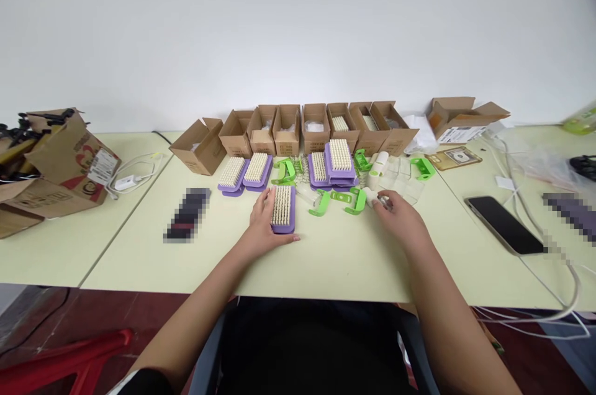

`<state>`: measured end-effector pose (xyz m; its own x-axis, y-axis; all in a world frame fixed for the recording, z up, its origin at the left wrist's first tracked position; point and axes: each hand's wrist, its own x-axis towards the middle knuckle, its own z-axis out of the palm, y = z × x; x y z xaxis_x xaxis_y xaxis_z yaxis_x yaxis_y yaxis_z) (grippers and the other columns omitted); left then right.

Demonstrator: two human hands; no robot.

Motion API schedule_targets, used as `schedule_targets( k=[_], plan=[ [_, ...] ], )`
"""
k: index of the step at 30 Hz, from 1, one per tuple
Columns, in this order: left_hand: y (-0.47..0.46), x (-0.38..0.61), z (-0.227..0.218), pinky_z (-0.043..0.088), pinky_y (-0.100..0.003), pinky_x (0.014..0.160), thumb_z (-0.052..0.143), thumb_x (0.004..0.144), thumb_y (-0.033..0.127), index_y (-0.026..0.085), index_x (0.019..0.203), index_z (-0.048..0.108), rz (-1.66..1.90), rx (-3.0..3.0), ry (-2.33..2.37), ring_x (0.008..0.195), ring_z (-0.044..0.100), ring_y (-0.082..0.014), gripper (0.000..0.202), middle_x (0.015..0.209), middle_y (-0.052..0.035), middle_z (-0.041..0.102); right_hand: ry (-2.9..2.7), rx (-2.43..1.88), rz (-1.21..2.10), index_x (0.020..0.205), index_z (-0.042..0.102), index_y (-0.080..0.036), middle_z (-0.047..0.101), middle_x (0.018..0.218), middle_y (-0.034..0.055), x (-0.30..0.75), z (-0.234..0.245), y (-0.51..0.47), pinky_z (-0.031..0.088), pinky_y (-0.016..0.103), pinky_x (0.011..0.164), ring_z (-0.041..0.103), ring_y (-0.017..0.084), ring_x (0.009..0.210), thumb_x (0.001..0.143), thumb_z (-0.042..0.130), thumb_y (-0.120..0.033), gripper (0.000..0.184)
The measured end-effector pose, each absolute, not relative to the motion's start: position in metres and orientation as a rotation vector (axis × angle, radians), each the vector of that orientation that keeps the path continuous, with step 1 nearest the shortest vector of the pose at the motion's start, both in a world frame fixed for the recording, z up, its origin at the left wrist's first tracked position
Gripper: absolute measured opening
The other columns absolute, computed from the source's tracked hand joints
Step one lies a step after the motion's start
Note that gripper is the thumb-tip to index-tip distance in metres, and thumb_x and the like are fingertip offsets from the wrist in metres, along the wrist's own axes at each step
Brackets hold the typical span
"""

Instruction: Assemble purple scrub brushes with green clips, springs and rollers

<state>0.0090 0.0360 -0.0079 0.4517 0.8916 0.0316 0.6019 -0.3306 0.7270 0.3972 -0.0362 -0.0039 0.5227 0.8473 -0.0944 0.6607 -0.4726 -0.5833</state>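
Note:
My left hand (261, 227) curves round the left and near sides of a purple tray of cream pegs (282, 205), its thumb along the near edge. The tray lies flat on the table. My right hand (398, 215) is closed, fingertips together on something small and pale that I cannot make out, beside a white rounded piece (370, 196). Between the hands lie green plastic brackets (356, 202) and a flat green piece (341, 197). Behind them are a stacked purple peg tray (340, 156), a white cylindrical piece (379, 163) and clear plastic parts (407, 187).
Several open cardboard boxes (286, 134) line the wall. More peg trays (233, 174) sit at the left. A dark phone (505, 225) and white cables (575, 289) lie at the right. A large carton (69, 171) stands far left, near a white adapter (125, 182).

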Motion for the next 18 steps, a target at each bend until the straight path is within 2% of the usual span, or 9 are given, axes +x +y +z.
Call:
schedule_targets(
  k=[2, 4, 7, 9, 12, 15, 18],
  plan=[
    [0.036, 0.008, -0.010, 0.018, -0.067, 0.138, 0.095, 0.075, 0.066, 0.038, 0.181, 0.003, 0.578, 2.164, 1.247, 0.173, 0.008, -0.0471, 0.143, 0.185, -0.0148, 0.008, -1.181, -2.221, 0.444, 0.133, 0.074, -0.029, 0.081, 0.121, 0.0089, 0.395, 0.002, -0.038, 0.051, 0.039, 0.087, 0.073, 0.033, 0.109, 0.099, 0.059, -0.060, 0.049],
    [0.038, 0.007, -0.011, 0.032, -0.063, 0.134, 0.092, 0.083, 0.056, 0.038, 0.181, 0.004, 0.615, 2.231, 1.249, 0.168, 0.026, -0.0454, 0.133, 0.181, -0.0156, 0.017, -1.128, -2.122, 0.399, 0.124, 0.078, -0.027, 0.082, 0.113, 0.0083, 0.391, 0.009, -0.038, 0.051, 0.037, 0.084, 0.072, 0.030, 0.100, 0.099, 0.059, -0.060, 0.045],
    [0.043, 0.004, -0.010, 0.057, -0.056, 0.112, 0.078, 0.093, 0.036, 0.039, 0.181, 0.003, 0.658, 2.240, 1.346, 0.140, 0.062, -0.0388, 0.116, 0.174, -0.0170, 0.027, -1.106, -1.947, 0.371, 0.115, 0.080, -0.024, 0.078, 0.096, 0.0062, 0.384, 0.027, -0.034, 0.050, 0.035, 0.074, 0.067, 0.025, 0.082, 0.099, 0.062, -0.062, 0.045],
    [0.046, 0.004, -0.009, 0.062, -0.055, 0.101, 0.069, 0.095, 0.028, 0.039, 0.181, 0.004, 0.671, 2.237, 1.448, 0.126, 0.070, -0.0366, 0.108, 0.172, -0.0173, 0.031, -1.159, -1.842, 0.343, 0.113, 0.080, -0.023, 0.074, 0.087, 0.0041, 0.380, 0.044, -0.024, 0.047, 0.033, 0.068, 0.061, 0.022, 0.073, 0.098, 0.065, -0.061, 0.043],
    [0.048, 0.005, -0.011, 0.062, -0.057, 0.102, 0.071, 0.095, 0.032, 0.037, 0.181, 0.007, 0.670, 2.237, 1.485, 0.132, 0.067, -0.0411, 0.108, 0.171, -0.0173, 0.034, -1.290, -1.725, 0.317, 0.118, 0.080, -0.024, 0.072, 0.087, 0.0041, 0.378, 0.077, 0.008, 0.043, 0.032, 0.062, 0.056, 0.020, 0.067, 0.101, 0.062, -0.054, 0.040],
    [0.048, 0.006, -0.016, 0.057, -0.057, 0.113, 0.080, 0.091, 0.043, 0.037, 0.181, 0.007, 0.674, 2.239, 1.349, 0.145, 0.058, -0.0436, 0.116, 0.170, -0.0162, 0.034, -1.439, -1.719, 0.256, 0.124, 0.078, -0.024, 0.074, 0.092, 0.0053, 0.381, 0.109, 0.069, 0.045, 0.032, 0.065, 0.058, 0.020, 0.069, 0.104, 0.055, -0.040, 0.035],
    [0.046, 0.006, -0.019, 0.047, -0.055, 0.127, 0.083, 0.092, 0.049, 0.037, 0.181, 0.008, 0.736, 2.262, 1.230, 0.157, 0.045, -0.0409, 0.118, 0.166, -0.0155, 0.035, -1.512, -1.882, 0.047, 0.099, 0.079, -0.016, 0.071, 0.084, 0.0080, 0.389, 0.127, 0.147, 0.051, 0.038, 0.079, 0.062, 0.024, 0.079, 0.103, 0.057, -0.031, 0.026]
  ],
)
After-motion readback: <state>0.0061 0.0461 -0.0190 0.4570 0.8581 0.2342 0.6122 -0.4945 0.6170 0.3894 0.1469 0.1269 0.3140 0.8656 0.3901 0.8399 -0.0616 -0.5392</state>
